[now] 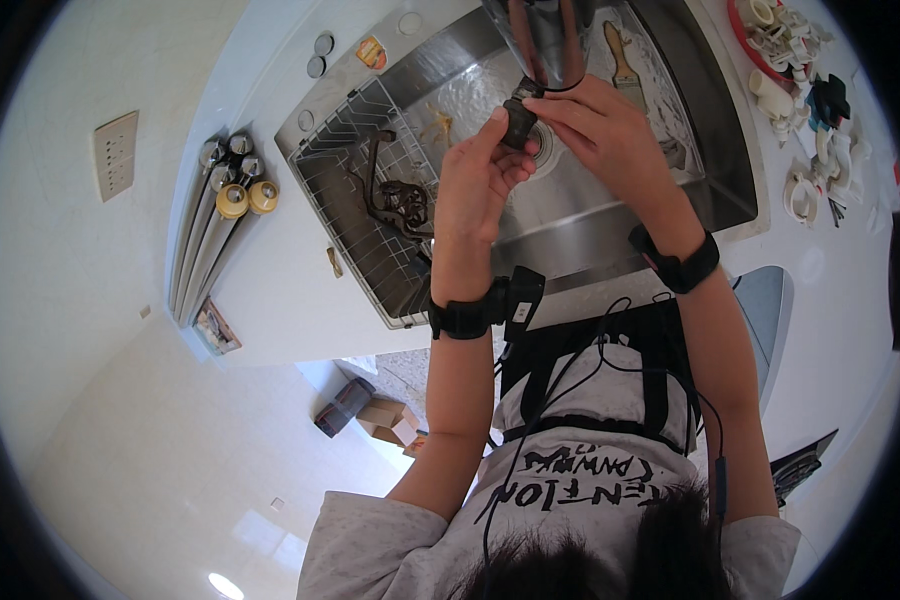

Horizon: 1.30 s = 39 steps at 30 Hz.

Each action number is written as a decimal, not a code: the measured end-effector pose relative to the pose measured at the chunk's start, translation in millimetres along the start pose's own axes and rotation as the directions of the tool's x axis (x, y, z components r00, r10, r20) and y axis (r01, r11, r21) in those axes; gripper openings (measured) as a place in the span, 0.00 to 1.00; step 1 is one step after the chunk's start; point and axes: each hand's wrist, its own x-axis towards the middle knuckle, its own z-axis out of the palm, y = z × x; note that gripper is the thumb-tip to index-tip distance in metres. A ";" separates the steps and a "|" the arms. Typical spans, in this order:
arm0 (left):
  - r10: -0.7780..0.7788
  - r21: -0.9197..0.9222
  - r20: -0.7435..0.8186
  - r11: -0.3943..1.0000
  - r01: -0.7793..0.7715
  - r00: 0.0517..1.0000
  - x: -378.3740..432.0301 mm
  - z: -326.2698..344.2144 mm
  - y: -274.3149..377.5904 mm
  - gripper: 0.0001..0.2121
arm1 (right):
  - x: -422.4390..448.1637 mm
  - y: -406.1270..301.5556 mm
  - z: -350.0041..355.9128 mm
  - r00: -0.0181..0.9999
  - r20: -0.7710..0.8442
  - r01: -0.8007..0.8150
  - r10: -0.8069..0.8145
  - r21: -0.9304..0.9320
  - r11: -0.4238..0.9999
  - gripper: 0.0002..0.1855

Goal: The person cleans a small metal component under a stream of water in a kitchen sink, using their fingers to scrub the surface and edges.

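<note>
Over the stainless-steel sink (570, 244), my left hand (484, 169) holds a small dark, dirty cylindrical part (520, 124) between thumb and fingers. My right hand (600, 124) pinches the upper end of the same part, close beneath the chrome faucet (551, 45). The faucet covers some of my right fingertips. Below the part lies the round drain (544, 146). A brush with a wooden handle (625, 71) lies in the sink at the right. In the wire basket (326, 225) at the sink's left are dark, dirty metal pieces (401, 202).
White plastic fittings (787, 37) crowd the right counter, some in a red-rimmed container (736, 34). Several metal tubes (206, 247) lie against the left wall. Small round caps (316, 67) sit behind the sink. Black cables (607, 360) hang across my front.
</note>
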 end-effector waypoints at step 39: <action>0.102 -0.227 0.193 0.972 -0.056 0.976 10.4 -5.9 -13.4 0.15 | 4.9 -1.7 -6.8 0.934 0.110 -0.344 0.341 0.542 0.767 0.06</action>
